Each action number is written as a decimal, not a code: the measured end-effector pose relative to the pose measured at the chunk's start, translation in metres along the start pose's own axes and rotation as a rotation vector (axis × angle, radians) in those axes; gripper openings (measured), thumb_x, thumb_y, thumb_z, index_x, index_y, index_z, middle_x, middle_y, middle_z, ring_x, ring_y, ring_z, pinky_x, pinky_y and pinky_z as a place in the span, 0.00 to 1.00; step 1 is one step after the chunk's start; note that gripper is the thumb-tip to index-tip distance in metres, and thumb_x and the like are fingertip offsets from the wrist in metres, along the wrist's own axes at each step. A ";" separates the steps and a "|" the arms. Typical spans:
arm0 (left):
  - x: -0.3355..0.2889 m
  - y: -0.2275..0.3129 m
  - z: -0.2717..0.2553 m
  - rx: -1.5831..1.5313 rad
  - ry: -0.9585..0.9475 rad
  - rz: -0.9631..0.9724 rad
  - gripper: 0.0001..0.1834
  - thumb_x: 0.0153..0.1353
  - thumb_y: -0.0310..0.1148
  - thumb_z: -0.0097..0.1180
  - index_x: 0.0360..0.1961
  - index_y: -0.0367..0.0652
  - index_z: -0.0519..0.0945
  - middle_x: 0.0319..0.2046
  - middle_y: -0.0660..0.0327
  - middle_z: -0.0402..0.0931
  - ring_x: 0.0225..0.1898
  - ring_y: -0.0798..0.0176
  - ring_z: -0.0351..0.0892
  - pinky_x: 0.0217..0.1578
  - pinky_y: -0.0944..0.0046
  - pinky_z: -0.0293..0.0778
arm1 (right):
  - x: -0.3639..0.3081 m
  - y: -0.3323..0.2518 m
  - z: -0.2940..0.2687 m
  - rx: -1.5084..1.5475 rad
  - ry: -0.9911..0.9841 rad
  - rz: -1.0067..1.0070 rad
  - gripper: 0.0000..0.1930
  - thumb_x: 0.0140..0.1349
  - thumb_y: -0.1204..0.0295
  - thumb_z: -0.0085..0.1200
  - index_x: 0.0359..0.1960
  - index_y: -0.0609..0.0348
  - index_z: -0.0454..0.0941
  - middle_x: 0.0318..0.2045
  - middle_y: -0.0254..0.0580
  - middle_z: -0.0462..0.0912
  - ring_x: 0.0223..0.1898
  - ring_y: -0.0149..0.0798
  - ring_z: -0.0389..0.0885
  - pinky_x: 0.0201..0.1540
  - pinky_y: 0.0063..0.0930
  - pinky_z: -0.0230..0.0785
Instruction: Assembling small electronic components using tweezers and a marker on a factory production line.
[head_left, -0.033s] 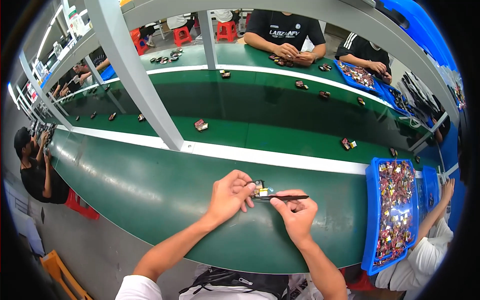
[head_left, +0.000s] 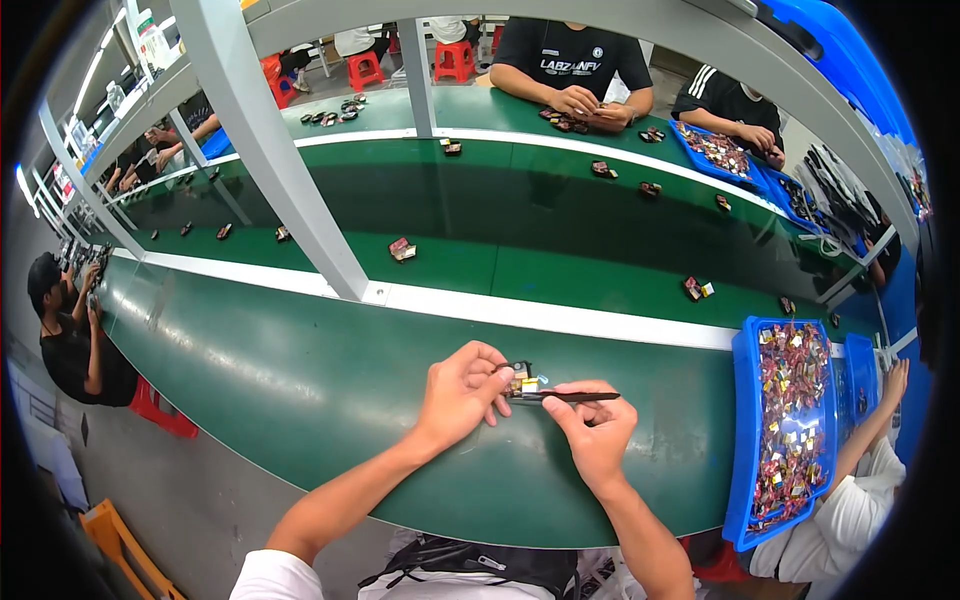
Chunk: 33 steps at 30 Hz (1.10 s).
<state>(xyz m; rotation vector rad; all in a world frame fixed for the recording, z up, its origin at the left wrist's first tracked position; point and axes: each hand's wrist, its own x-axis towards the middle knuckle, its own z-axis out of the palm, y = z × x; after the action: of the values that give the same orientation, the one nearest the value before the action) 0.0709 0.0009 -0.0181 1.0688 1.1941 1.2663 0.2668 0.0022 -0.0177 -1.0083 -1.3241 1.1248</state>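
Above the green worktop (head_left: 330, 370), my left hand (head_left: 458, 392) pinches a small black electronic part (head_left: 520, 383) with a yellow piece and a pale blue bit on it. Black tweezers (head_left: 585, 397) lie in the closed fingers of my right hand (head_left: 598, 430). Their tips point left and reach the lower side of the part; whether they grip anything there is too small to tell. My left fingertips hide some of the part.
A blue tray (head_left: 742, 430) full of small red, yellow and silver parts stands at the right. Beyond a white rail (head_left: 480, 305), small assemblies (head_left: 402, 250) lie scattered on a green conveyor belt (head_left: 540, 270). A grey post (head_left: 270, 150) rises in front. Co-workers sit across and at both sides.
My right hand and the tweezers have shifted very slightly to the right. My left hand still holds the part in the same place.
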 end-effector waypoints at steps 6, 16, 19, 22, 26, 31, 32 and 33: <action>-0.010 0.002 0.008 0.034 0.004 0.056 0.07 0.67 0.23 0.58 0.44 0.31 0.75 0.29 0.56 0.84 0.23 0.68 0.84 0.16 0.71 0.74 | -0.002 0.005 0.001 -0.123 0.016 -0.109 0.07 0.56 0.82 0.70 0.36 0.67 0.85 0.19 0.25 0.79 0.15 0.13 0.62 0.17 0.15 0.48; -0.009 -0.002 0.006 0.095 -0.016 0.084 0.10 0.68 0.22 0.57 0.47 0.29 0.73 0.32 0.53 0.83 0.25 0.66 0.85 0.18 0.71 0.77 | -0.003 0.004 0.003 -0.257 0.034 -0.202 0.07 0.54 0.81 0.71 0.35 0.65 0.86 0.18 0.28 0.79 0.14 0.15 0.62 0.16 0.16 0.47; -0.009 -0.002 0.008 0.091 -0.032 0.084 0.10 0.68 0.22 0.57 0.47 0.29 0.73 0.33 0.53 0.83 0.25 0.66 0.84 0.18 0.71 0.77 | -0.003 0.003 0.002 -0.277 0.010 -0.180 0.07 0.55 0.81 0.71 0.35 0.65 0.86 0.19 0.29 0.80 0.14 0.14 0.62 0.17 0.16 0.47; -0.011 -0.001 0.010 0.079 -0.057 0.105 0.10 0.68 0.21 0.57 0.48 0.29 0.73 0.33 0.53 0.83 0.25 0.66 0.84 0.19 0.71 0.77 | -0.003 -0.002 -0.001 -0.177 -0.016 -0.052 0.07 0.56 0.81 0.69 0.36 0.66 0.85 0.22 0.31 0.83 0.17 0.15 0.67 0.19 0.15 0.52; -0.013 -0.001 0.009 0.073 -0.077 0.143 0.10 0.68 0.21 0.56 0.48 0.29 0.74 0.34 0.52 0.83 0.26 0.66 0.85 0.19 0.71 0.78 | 0.002 -0.011 0.000 0.173 0.006 0.264 0.08 0.60 0.83 0.66 0.40 0.70 0.82 0.30 0.40 0.85 0.28 0.22 0.81 0.29 0.14 0.70; -0.013 -0.001 0.010 0.072 -0.084 0.175 0.10 0.68 0.21 0.57 0.48 0.28 0.74 0.34 0.52 0.83 0.26 0.66 0.85 0.19 0.71 0.79 | 0.003 -0.010 -0.005 0.192 -0.020 0.323 0.08 0.61 0.84 0.64 0.40 0.72 0.80 0.34 0.45 0.86 0.35 0.29 0.85 0.38 0.17 0.77; -0.013 -0.001 0.010 0.069 -0.086 0.179 0.11 0.68 0.21 0.57 0.49 0.28 0.74 0.35 0.52 0.83 0.26 0.66 0.85 0.19 0.71 0.79 | 0.003 -0.010 -0.004 0.193 -0.017 0.322 0.08 0.61 0.84 0.64 0.40 0.72 0.80 0.34 0.45 0.86 0.34 0.29 0.85 0.38 0.18 0.77; -0.013 -0.002 0.010 0.068 -0.086 0.179 0.11 0.68 0.21 0.57 0.49 0.28 0.74 0.35 0.52 0.83 0.26 0.66 0.85 0.19 0.71 0.79 | 0.003 -0.010 -0.005 0.193 -0.017 0.322 0.08 0.61 0.84 0.64 0.40 0.72 0.80 0.34 0.45 0.86 0.34 0.29 0.85 0.38 0.18 0.77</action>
<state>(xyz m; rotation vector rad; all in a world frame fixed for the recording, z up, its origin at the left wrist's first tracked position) 0.0817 -0.0116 -0.0181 1.2905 1.1023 1.3092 0.2715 0.0034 -0.0074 -1.0936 -1.0650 1.4760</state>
